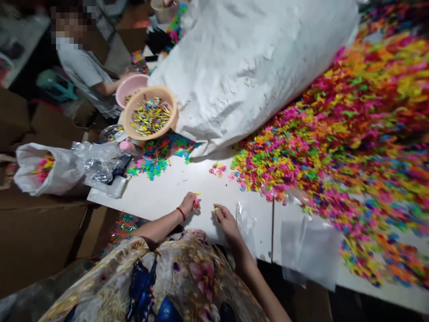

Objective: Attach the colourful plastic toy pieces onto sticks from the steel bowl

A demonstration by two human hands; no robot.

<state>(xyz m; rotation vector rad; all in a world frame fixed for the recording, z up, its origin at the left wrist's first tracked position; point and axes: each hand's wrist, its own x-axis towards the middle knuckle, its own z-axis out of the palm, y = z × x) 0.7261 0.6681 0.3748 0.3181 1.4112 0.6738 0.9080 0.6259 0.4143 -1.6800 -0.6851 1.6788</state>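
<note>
Over the white table [161, 188], my left hand [188, 203] is closed around small plastic pieces [196, 203], pink with a bit of yellow; their exact kind is too small to tell. A red bracelet [181, 213] circles that wrist. To its right, my right hand [226, 219] pinches something tiny and yellowish [216, 207] between thumb and fingertips. A clear plastic bag [245, 217] lies just right of this hand. Beyond both hands sits a little cluster of pink and red pieces [218, 169].
A large heap of colourful plastic pieces [301, 152] covers the right side. Behind it lies a big white sack [254, 67]. Clear bags [310, 246] rest at the front right edge. A peach basin [172, 100] and pink basin [122, 87] stand far left, near another person [87, 71].
</note>
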